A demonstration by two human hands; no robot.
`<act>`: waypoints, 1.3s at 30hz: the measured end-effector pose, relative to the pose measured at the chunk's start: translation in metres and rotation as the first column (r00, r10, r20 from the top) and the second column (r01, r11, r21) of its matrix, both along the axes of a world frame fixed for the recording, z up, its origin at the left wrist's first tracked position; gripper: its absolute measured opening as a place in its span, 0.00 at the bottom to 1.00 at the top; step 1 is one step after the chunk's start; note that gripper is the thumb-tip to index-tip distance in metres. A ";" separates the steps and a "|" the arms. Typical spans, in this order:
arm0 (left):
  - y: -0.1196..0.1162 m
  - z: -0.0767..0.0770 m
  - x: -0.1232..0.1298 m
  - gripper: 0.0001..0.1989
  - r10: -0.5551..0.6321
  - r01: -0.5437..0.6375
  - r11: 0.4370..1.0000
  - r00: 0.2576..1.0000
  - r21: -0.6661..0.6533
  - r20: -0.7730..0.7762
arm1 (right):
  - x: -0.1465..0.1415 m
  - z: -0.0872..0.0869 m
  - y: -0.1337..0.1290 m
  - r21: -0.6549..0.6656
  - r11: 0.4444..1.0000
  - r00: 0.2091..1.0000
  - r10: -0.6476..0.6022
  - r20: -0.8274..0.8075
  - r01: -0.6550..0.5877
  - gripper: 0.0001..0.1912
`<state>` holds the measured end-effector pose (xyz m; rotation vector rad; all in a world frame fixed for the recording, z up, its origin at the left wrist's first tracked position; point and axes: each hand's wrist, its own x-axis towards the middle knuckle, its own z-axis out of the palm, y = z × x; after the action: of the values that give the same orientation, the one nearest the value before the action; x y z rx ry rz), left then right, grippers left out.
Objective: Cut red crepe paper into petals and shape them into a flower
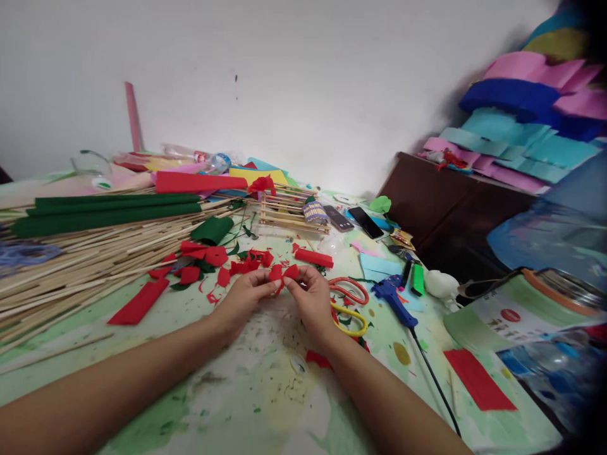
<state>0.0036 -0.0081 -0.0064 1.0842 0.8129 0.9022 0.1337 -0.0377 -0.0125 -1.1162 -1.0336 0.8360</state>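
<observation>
A small piece of red felt [275, 274] is pinched between both of my hands over the middle of the table. My left hand [245, 297] grips its left side with thumb and forefinger. On the other side, my right hand [310, 297] pinches the right part, which sticks up above the fingertips. Scissors with an orange handle [351, 289] and ones with a yellow handle [353, 321] lie just right of my right hand. Cut red scraps [215, 256] are scattered left of and beyond my hands. A rolled red strip [313, 257] rests behind them.
Long thin sticks [109, 253] cover the left side, topped by green felt rolls [114, 208]. A small stick frame [291, 212] stands at the back. To the right are a blue glue gun [396, 300] with its cord, two phones [365, 222] and a large green container [493, 319].
</observation>
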 end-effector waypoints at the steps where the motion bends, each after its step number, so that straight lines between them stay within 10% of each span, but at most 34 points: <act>1: 0.000 -0.001 0.000 0.06 0.011 -0.011 1.000 1.000 0.028 -0.025 | 0.000 -0.001 0.001 -0.004 1.000 1.000 0.012 -0.011 -0.012 0.06; 10: 0.001 -0.002 0.003 0.09 0.085 -0.019 0.949 0.976 0.314 -0.199 | 0.003 -0.011 0.002 -0.033 0.999 1.000 0.017 0.008 -0.016 0.06; 30: 0.002 -0.005 -0.001 0.14 -0.002 0.059 0.947 0.984 0.316 -0.177 | -0.005 0.007 -0.007 -0.149 0.988 0.964 -0.001 -0.267 -0.040 0.11; 35: 0.020 0.002 -0.012 0.07 0.239 0.104 0.760 0.874 0.642 -0.424 | 0.001 0.005 -0.003 -0.019 0.997 0.982 -0.081 -0.168 0.079 0.08; 39: 0.038 0.005 -0.024 0.06 0.085 0.435 0.543 0.822 0.718 -0.562 | 0.003 0.000 0.000 0.000 0.997 0.974 -0.082 -0.211 0.083 0.08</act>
<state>-0.0204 0.0301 -0.0012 2.3344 0.6818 0.7954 0.1372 -0.0381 -0.0123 -1.0320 -0.8088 0.8623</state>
